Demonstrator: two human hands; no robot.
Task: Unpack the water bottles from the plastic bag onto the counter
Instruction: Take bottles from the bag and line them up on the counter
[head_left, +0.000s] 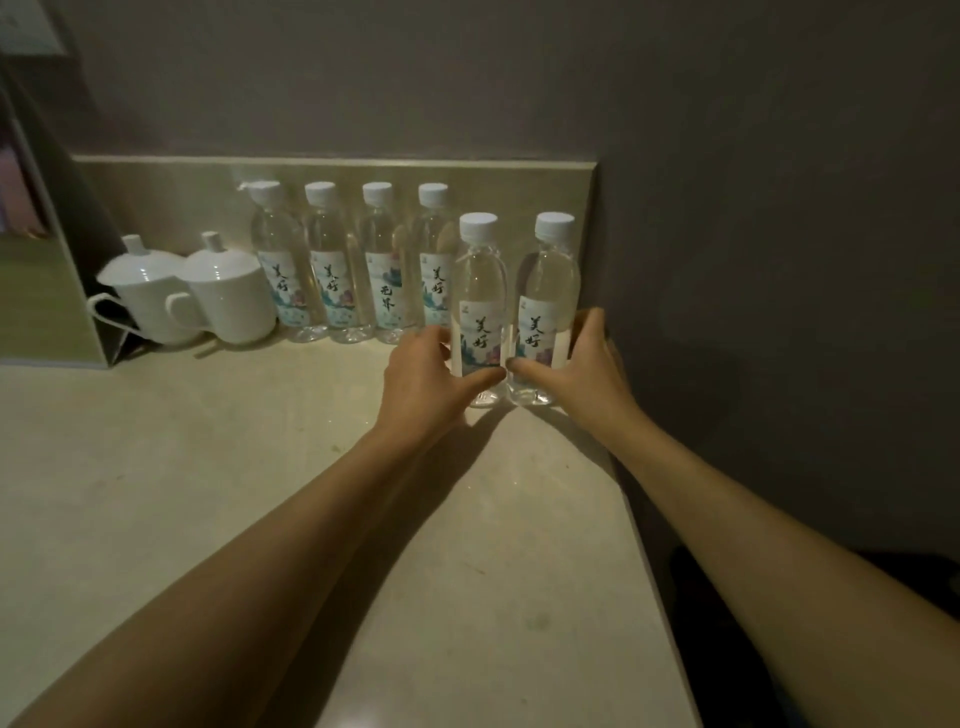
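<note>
You've got 4 bottles along the backsplash, 2 bottles in front at right, cups left.

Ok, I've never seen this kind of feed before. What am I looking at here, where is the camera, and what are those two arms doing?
There is no machine here: these are a person's bare arms, filmed by a wide-angle camera worn on the head, looking forward and down. The pale surface is a counter set against a wall. Four water bottles stand in a row at the back, with two white lidded cups to their left. In front, the left hand grips one water bottle and the right hand grips another; both bottles are upright, side by side, at the counter's right end. No plastic bag is in view.
</note>
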